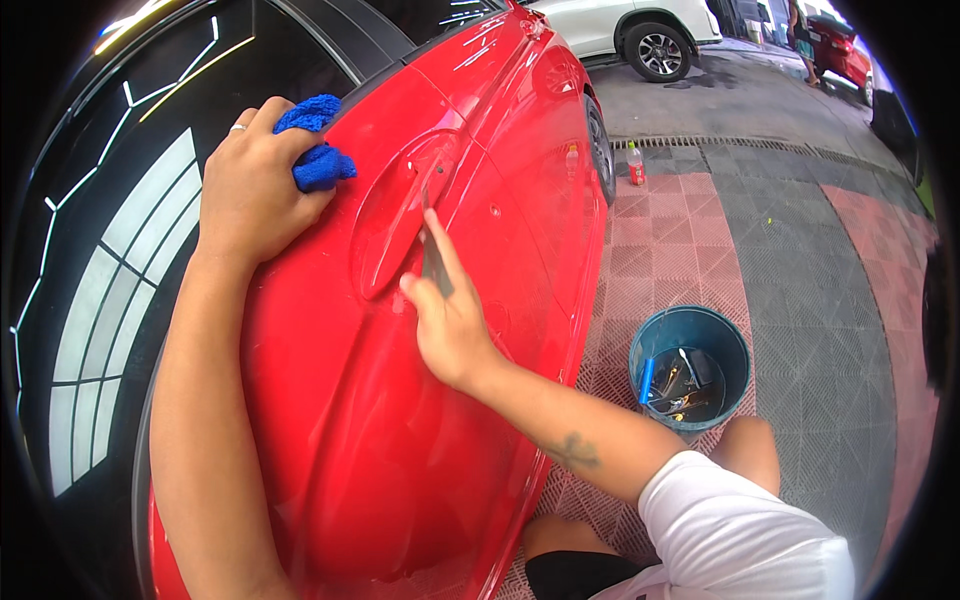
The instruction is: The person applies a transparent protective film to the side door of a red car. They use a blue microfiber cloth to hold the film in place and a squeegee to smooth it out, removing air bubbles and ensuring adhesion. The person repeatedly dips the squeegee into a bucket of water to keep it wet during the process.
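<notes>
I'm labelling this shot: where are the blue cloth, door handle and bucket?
Blue cloth [323, 168], head view: lower bunch.
Door handle [399, 232], head view: middle of its bar.
Bucket [692, 325], head view: inner far wall.

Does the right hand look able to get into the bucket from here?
Probably yes: the bucket stands open by the person's leg, nothing covering it, though the right hand is at the handle with a grey tool.

Glossy red car door panel [300, 350]: smooth, reflective, crossed by a lengthwise crease. Elongated red door handle [392, 245]: body-coloured, spanning a shallow oval recess [374, 212]. Bright blue textured fabric cloth [322, 170]: bunched, gripped near the panel's upper edge. Thin grey flat tool [435, 265]: held alongside the handle; blurred, contact unclear.
</notes>
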Available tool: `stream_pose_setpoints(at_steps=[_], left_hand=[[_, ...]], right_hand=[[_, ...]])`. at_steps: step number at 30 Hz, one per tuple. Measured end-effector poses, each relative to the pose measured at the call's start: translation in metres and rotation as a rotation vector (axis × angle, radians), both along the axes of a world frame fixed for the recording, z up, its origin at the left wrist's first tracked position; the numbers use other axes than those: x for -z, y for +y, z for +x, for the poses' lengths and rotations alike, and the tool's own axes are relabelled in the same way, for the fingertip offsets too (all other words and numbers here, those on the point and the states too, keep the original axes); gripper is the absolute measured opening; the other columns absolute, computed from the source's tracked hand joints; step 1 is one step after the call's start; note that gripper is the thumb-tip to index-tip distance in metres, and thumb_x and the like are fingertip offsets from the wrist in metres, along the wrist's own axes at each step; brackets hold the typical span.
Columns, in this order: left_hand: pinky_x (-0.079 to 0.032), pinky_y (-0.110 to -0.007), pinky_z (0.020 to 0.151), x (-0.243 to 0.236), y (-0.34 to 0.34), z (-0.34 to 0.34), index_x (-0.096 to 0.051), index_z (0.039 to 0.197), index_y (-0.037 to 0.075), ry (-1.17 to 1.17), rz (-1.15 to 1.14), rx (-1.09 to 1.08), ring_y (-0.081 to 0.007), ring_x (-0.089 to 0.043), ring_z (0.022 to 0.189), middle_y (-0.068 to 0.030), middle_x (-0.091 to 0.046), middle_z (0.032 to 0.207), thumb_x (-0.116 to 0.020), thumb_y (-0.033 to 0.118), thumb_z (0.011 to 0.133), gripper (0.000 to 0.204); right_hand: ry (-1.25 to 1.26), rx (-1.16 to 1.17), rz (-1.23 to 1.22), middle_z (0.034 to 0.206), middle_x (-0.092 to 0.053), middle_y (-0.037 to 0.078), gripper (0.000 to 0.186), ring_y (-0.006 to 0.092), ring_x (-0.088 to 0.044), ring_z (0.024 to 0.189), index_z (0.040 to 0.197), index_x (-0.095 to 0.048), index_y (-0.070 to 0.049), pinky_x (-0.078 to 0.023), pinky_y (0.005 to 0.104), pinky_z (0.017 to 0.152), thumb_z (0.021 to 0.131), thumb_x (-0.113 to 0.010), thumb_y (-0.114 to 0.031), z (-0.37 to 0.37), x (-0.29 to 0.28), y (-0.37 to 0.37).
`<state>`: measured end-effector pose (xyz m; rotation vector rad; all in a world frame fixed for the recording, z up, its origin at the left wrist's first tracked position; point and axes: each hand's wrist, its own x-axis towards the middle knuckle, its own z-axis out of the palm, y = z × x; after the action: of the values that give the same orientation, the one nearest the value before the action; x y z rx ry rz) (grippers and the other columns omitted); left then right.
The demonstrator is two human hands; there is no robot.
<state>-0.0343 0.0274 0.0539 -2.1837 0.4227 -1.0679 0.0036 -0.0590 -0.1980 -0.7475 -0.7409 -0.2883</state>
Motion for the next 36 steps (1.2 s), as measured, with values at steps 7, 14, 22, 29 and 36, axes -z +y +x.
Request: stream_pose_setpoints(at_steps=[7,14,22,29,36], left_hand=[[-0.062,-0.048,0.1,0.003,0.0,0.001,-0.087,0.107,0.008,0.023,-0.041,-0.053,-0.0366,-0.074,0.117,-0.0105,-0.075,0.132,-0.091,0.016,0.072,0.037],[-0.063,-0.047,0.099,0.001,-0.002,-0.003,-0.087,0.105,0.008,0.007,-0.036,-0.052,-0.0365,-0.074,0.115,-0.0114,-0.075,0.128,-0.091,0.017,0.072,0.035],[-0.062,-0.048,0.099,0.002,0.0,-0.001,-0.087,0.106,0.009,0.03,-0.046,-0.048,-0.0359,-0.073,0.116,-0.009,-0.075,0.127,-0.09,0.017,0.074,0.034],[-0.062,-0.049,0.1,0.001,0.007,0.0,-0.087,0.108,0.011,0.012,-0.033,-0.067,-0.0359,-0.073,0.118,-0.008,-0.075,0.127,-0.091,0.019,0.075,0.034],[-0.062,-0.048,0.1,0.0,0.004,-0.001,-0.088,0.109,0.011,0.007,-0.009,-0.072,-0.0353,-0.074,0.118,-0.0082,-0.075,0.128,-0.092,0.019,0.075,0.035]], right_hand=[[0.135,-0.082,-0.037,0.183,-0.036,0.036,0.08,0.0391,-0.042,0.169,0.181,-0.015,0.01,-0.035,0.0397,0.137,0.112,-0.05,-0.01,0.026,-0.015,-0.006],[0.18,-0.123,-0.065,0.183,-0.035,0.037,0.08,0.0332,-0.04,0.171,0.181,-0.017,0.012,-0.034,0.0402,0.137,0.112,-0.049,-0.012,0.033,-0.032,-0.012],[0.292,-0.081,0.062,0.168,-0.057,0.024,0.067,0.0264,-0.055,0.154,0.172,-0.041,0.011,-0.042,0.0389,0.129,0.114,-0.056,-0.02,0.054,-0.032,-0.004],[0.47,-0.209,0.287,0.137,-0.074,0.006,0.038,0.0153,-0.066,0.128,0.147,-0.07,0.0,-0.051,0.0368,0.116,0.119,-0.064,-0.024,-0.006,-0.019,-0.025],[0.218,0.034,-0.238,0.19,-0.021,0.031,0.078,0.0415,-0.02,0.178,0.182,-0.014,0.009,-0.005,0.0567,0.145,0.128,-0.035,-0.043,-0.105,-0.02,0.004]])
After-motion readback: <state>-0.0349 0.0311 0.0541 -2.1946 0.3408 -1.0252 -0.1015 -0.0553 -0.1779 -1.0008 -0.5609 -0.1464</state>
